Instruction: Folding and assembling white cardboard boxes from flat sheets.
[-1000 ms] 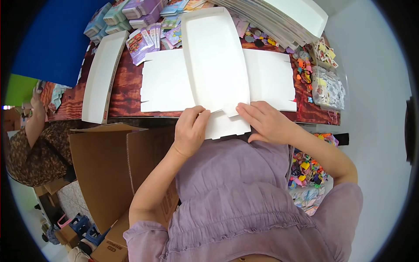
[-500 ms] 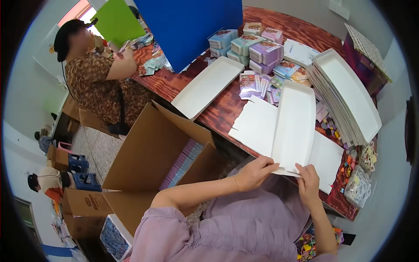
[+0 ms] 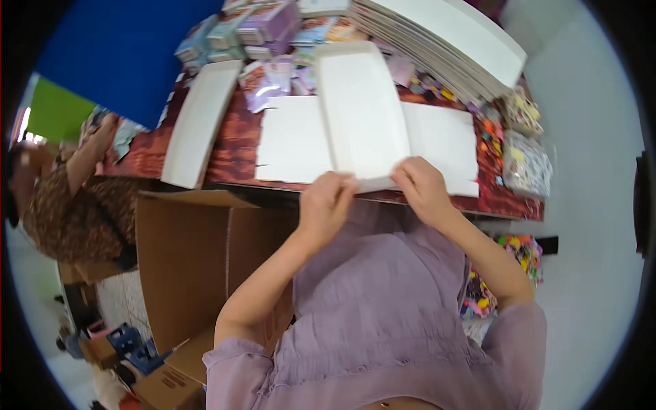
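Observation:
A long white cardboard tray (image 3: 362, 102) with raised sides lies lengthwise before me, its near end at the table's front edge. My left hand (image 3: 325, 206) is closed on the near left corner, thumb and fingers pinched together. At the near right corner my right hand (image 3: 425, 191) grips the same end, its thumb along the folded edge. Beneath the tray a flat white card sheet (image 3: 292, 140) with notched ends sticks out on both sides. The fingertips are slightly blurred.
Another white tray (image 3: 202, 126) lies left, a tall tray stack (image 3: 437, 41) at back right. Pastel boxes (image 3: 270, 24) stand behind. A blue panel (image 3: 116, 55), an open carton (image 3: 181, 266) and a co-worker (image 3: 78, 205) are left. A plastic bag (image 3: 526, 167) sits at the right edge.
The view has swung right and down, so the table appears higher and more level. Both hands still hold the tray's near end; the right hand has shifted along the corner, farther from the left.

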`<state>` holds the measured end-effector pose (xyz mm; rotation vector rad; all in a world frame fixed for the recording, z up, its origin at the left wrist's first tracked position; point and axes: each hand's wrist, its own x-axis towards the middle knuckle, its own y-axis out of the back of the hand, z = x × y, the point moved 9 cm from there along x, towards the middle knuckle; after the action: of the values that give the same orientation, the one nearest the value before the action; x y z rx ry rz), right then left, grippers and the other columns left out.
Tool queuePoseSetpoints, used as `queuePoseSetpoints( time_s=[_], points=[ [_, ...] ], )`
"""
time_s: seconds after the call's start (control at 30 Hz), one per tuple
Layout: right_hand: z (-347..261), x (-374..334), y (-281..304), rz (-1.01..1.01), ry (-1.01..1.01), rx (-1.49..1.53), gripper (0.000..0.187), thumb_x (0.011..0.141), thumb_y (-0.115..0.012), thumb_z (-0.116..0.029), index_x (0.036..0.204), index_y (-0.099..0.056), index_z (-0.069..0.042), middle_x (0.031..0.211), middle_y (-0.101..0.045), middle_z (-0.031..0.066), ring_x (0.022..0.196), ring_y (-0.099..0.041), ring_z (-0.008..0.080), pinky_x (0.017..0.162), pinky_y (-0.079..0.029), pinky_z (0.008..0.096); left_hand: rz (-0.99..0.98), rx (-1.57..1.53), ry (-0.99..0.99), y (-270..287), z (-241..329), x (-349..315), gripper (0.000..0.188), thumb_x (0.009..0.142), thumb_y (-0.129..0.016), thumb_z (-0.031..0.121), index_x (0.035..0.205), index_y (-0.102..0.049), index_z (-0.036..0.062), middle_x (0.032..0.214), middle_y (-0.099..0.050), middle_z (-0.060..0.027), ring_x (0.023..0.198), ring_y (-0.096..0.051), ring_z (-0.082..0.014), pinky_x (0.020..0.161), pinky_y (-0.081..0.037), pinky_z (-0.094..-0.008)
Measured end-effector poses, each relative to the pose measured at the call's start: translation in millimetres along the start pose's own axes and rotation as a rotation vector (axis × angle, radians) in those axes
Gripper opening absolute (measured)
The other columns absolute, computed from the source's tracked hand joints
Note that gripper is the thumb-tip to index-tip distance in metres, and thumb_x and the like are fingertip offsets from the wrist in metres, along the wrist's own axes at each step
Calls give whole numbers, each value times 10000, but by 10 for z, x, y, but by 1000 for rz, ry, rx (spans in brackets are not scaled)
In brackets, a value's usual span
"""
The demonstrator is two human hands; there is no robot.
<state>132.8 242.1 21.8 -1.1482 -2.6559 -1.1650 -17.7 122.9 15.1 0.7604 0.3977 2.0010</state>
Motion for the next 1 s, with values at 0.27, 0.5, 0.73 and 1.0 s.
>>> queuePoseSetpoints(
  time_s=[0.27, 0.5, 0.73, 1.0],
  points=[
    [2, -23, 4, 0, -131, -168, 173, 908, -670, -206, 975, -628, -52, 924, -620, 112, 793, -619, 328, 701, -473, 421, -63, 91, -2, -99, 99, -33, 224, 872, -730, 80, 1089, -679, 54, 1063, -626, -114, 633, -567, -191, 582, -481, -322],
    [-461, -62, 58, 119, 291, -470, 183, 806, -733, -164, 882, -601, -62, 954, -577, 65, 1009, -551, 257, 927, -394, 440, -61, 238, -345, -131, 269, -123, 172, 812, -727, 34, 977, -678, 47, 922, -654, -81, 758, -624, -276, 634, -500, -373],
    [-350, -83, -187, -169, 212, -379, 170, 775, -710, -90, 888, -590, -49, 930, -550, 80, 948, -550, 267, 995, -366, 445, -179, 344, -259, -169, 341, -4, 121, 800, -682, 6, 899, -640, 60, 866, -608, -66, 803, -580, -279, 738, -450, -390],
    [-316, -29, -314, -306, 234, -466, 114, 754, -610, 48, 811, -610, -51, 836, -570, 100, 872, -569, 279, 972, -374, 435, -332, 408, -162, -263, 261, 31, 108, 823, -660, 15, 911, -633, 72, 872, -599, -70, 854, -569, -282, 809, -430, -400]
  ],
)
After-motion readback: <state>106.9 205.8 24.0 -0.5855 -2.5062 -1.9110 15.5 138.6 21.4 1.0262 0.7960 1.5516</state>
